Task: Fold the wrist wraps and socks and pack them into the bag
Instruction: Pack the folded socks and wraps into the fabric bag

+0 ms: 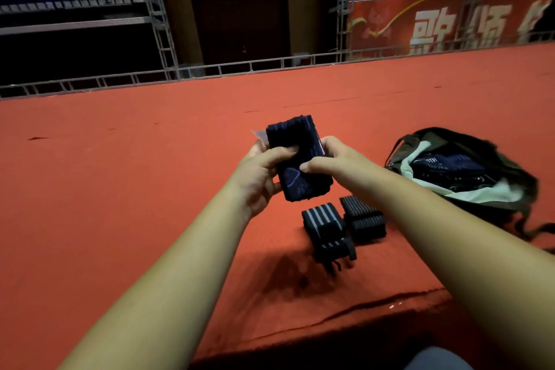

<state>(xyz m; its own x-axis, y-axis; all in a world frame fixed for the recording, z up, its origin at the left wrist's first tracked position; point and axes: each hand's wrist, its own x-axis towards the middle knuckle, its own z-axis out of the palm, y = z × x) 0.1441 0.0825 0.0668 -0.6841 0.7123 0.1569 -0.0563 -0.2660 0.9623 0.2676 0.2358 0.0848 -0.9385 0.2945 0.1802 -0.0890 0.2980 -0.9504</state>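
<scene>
A folded dark navy sock bundle (pixel 295 156) with faint purple markings is held up above the red carpet. My left hand (pixel 259 177) grips its left side, thumb across the front. My right hand (pixel 327 156) pinches its right side, thumb on the front. A small pale tag sticks out behind the bundle at its upper left. Below it, two folded black wrist wraps lie on the carpet: one with grey stripes (pixel 327 230), one plainer (pixel 362 219). The dark bag (pixel 492 159) lies open to the right, with dark striped fabric inside.
The red carpet (pixel 150 159) covers a raised platform whose front edge runs near my body at the bottom. A metal truss rail (pixel 210 70) borders the far side. A bag strap (pixel 537 231) trails on the carpet at the right.
</scene>
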